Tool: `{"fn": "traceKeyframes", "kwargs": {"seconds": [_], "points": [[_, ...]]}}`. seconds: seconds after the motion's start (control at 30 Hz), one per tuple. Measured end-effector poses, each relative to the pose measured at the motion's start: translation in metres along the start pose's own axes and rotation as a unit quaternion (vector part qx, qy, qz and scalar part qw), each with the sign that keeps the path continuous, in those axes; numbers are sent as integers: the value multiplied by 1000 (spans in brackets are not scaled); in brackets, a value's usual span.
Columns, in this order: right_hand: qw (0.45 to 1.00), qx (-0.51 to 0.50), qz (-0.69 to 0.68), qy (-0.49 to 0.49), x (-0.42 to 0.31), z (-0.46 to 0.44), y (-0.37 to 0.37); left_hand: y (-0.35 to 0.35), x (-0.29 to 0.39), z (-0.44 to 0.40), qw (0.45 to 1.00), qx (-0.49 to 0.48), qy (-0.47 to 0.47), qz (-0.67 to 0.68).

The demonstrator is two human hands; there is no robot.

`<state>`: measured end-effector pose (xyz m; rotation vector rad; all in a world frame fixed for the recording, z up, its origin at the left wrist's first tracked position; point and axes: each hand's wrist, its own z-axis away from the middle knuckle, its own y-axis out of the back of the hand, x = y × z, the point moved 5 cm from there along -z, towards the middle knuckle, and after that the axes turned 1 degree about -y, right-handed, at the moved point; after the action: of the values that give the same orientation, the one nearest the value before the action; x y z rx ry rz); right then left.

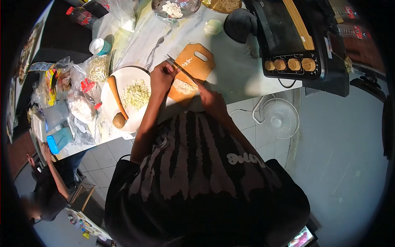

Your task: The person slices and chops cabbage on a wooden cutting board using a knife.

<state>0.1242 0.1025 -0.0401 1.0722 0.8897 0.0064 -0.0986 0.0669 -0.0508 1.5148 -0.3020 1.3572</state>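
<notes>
My right hand (211, 100) is wrapped round the handle of a knife (184, 71), whose blade points up and left across a wooden cutting board (202, 66). My left hand (163, 75) is closed, its fingertips pinched together beside the blade near the tip. Whether they hold anything is too small to tell. Pale chopped food (184, 87) lies on the near part of the board, and a few small white bits (187, 61) lie farther up. Left of my left hand, a white plate (108, 101) holds a heap of chopped pale-green pieces (137, 95) and a wooden-handled tool (117, 98).
A black oven (294, 61) with wooden knobs stands at right. A pale round vegetable (213, 27) and a metal bowl (158, 8) sit at the back. Bagged food (98, 69) and a blue container (59, 140) crowd the left. A fan (279, 118) stands below; another person (47, 191) is at lower left.
</notes>
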Motion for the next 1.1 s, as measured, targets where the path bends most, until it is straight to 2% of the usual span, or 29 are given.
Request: {"fn": "traceKeyframes", "kwargs": {"seconds": [0.17, 0.23, 0.37, 0.43, 0.53, 0.77, 0.87, 0.97, 1.03, 1.1], "points": [[1000, 1, -2, 2, -2, -3, -1, 0, 8, 5, 999, 31, -11, 8], [998, 37, -24, 41, -5, -2, 2, -2, 5, 5, 999, 31, -14, 12], [999, 15, -20, 27, 5, -3, -3, 0, 11, 9, 999, 38, -19, 3], [997, 40, 29, 65, 4, -5, -4, -2, 8, 10, 999, 32, -26, 6], [995, 63, 8, 81, 6, -5, -3, -2, 13, 18, 991, 79, -105, -2], [997, 28, -30, 60, 4, -5, -2, 2, 14, 26, 987, 77, -129, -48], [998, 9, -23, 56, 4, -4, -5, 1, 8, 24, 989, 83, -120, -30], [995, 34, -60, 78, 5, -1, -7, 1, 5, 22, 993, 72, -90, -16], [998, -16, -61, 26, 6, -2, -9, 2, 4, 22, 994, 72, -87, -10], [996, 2, -79, 47, 5, -2, -11, 2, 4, 21, 994, 73, -86, -4]]}}
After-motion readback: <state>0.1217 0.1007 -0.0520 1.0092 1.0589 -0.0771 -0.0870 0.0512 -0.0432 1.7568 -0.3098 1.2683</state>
